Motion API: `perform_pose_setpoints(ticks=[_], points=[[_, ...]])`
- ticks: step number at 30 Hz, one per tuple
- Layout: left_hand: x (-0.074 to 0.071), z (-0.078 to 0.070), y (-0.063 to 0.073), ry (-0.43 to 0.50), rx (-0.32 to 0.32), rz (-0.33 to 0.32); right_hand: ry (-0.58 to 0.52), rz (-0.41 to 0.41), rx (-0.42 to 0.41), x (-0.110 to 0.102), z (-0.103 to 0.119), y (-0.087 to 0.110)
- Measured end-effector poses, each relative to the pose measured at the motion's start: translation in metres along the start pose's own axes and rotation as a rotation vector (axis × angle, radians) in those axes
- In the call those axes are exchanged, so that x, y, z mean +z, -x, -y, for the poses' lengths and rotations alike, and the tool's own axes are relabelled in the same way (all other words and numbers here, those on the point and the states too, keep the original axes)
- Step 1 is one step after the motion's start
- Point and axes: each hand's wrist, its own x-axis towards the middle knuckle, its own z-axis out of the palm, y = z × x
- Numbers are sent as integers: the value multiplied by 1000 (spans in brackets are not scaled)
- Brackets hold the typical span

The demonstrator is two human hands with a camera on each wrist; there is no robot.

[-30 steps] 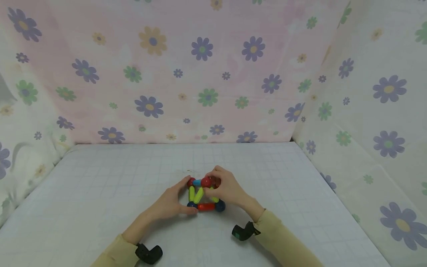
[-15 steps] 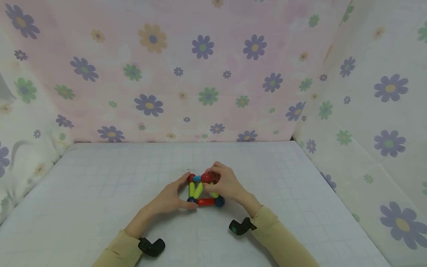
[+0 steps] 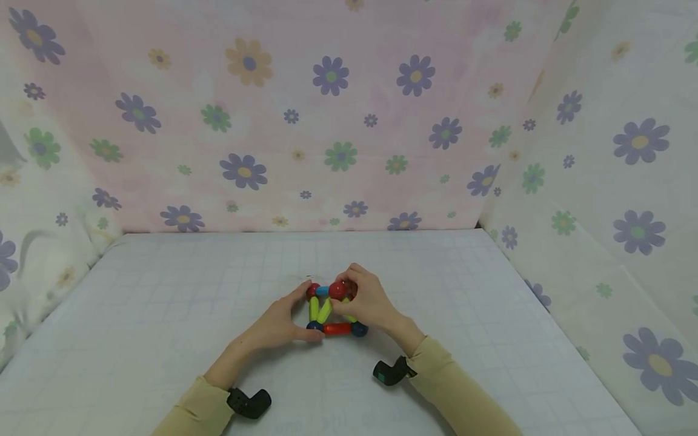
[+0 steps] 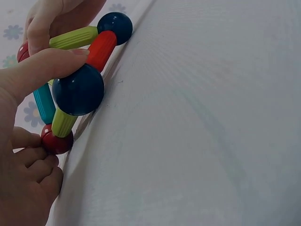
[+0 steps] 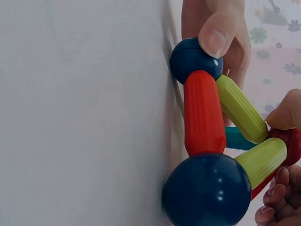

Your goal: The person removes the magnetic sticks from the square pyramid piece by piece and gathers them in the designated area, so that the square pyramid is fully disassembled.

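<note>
A small frame of ball joints and ridged rods, like a magnetic building set, sits between both hands. Its near side has two dark blue balls [image 3: 359, 329] joined by a red rod [image 3: 337, 329]. Yellow-green rods [image 5: 261, 162] slope from these toward red balls [image 3: 337, 290], and a teal-blue rod [image 4: 43, 104] joins two of the red ones. My left hand [image 3: 275, 324] spans the left side, its thumb on a blue ball [image 4: 77, 90] and fingers against a red ball [image 4: 57, 140]. My right hand [image 3: 372, 300] pinches the upper red ball, hiding part of the far right side.
A white table with a faint grid [image 3: 163, 303] lies under the hands. Flower-patterned cloth [image 3: 338, 121] hangs behind it and along both sides. A black wrist camera is strapped at each cuff, the left one [image 3: 249, 403] and the right one [image 3: 390, 370].
Both hands and the frame sit slightly higher in the head view than a second ago, and the view itself has shifted a little. Both grips look the same.
</note>
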Motion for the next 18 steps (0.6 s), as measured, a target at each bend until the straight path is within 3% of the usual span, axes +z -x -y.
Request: perform_pose_setpoints(ticks=[18], points=[[0,-1,1,6,2,7,-4,-7,-3,1,1,2]])
